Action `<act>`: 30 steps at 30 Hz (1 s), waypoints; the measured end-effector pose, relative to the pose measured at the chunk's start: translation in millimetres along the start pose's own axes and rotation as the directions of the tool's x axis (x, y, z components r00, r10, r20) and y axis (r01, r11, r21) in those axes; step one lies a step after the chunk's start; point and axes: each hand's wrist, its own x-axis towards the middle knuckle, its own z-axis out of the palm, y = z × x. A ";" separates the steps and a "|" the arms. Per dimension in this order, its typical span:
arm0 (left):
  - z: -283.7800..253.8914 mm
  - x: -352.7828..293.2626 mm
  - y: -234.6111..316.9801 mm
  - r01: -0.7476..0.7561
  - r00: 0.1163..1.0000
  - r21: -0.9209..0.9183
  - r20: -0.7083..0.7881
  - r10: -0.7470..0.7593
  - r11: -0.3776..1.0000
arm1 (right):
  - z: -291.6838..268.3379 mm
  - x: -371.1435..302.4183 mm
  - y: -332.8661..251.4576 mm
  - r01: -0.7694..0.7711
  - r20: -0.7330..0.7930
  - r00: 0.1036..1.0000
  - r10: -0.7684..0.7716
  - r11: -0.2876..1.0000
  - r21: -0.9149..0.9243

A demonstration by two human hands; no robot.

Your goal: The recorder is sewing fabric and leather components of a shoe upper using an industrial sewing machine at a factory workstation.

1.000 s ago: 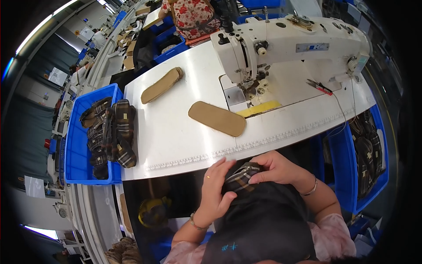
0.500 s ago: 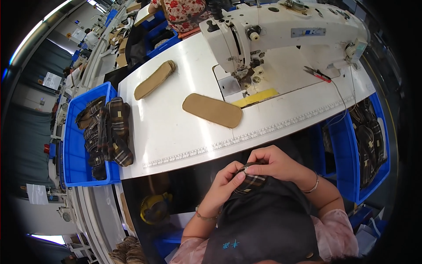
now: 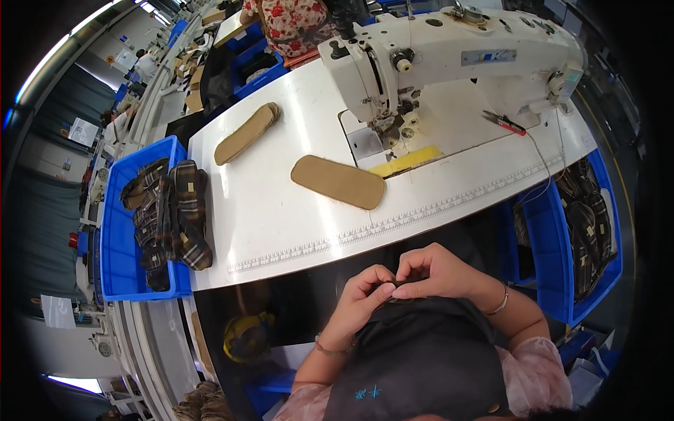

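Note:
Close in front of my apron, my left hand [image 3: 364,291] and my right hand [image 3: 441,272] meet, thumbs nearly touching. Both are closed on a dark plaid cloth shoe upper [image 3: 403,283], mostly hidden by the fingers now. Beyond them on the white sewing table [image 3: 260,203] lies a single tan insole [image 3: 338,182]. Farther left is a small stack of tan insoles [image 3: 246,135]. A white sewing machine [image 3: 449,59] stands at the back right, its needle area over a metal plate with a yellow strip [image 3: 406,161] beside it.
Red-handled thread snips [image 3: 504,123] lie right of the machine's needle. Blue bins with plaid uppers stand at the left [image 3: 119,245] and right [image 3: 547,238] of the table. A measuring tape [image 3: 337,243] runs along the near edge. Another person [image 3: 295,24] sits beyond the table.
Both hands have dropped slightly toward my body. The plaid upper, visible below the fingers before, is now mostly out of sight.

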 end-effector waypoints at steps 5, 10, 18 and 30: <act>9.0 -5.1 7.4 -0.103 0.991 0.110 -0.071 0.111 0.989 | -1.9 -1.7 12.9 -0.023 0.001 1.000 0.023 0.988 0.153; 10.9 -6.5 8.9 -0.131 0.971 0.134 -0.182 0.154 0.982 | -7.2 -1.5 7.4 -0.020 -0.006 1.000 0.021 0.991 0.133; 20.5 -3.5 -14.0 -0.175 0.856 0.247 -0.440 0.271 0.953 | 11.0 11.6 9.3 0.066 -0.211 0.974 -0.079 0.995 -0.070; -23.5 73.8 134.2 -0.023 0.954 0.848 -0.139 0.265 0.530 | -78.3 104.5 -9.0 0.392 0.623 0.632 -0.462 -0.504 -0.770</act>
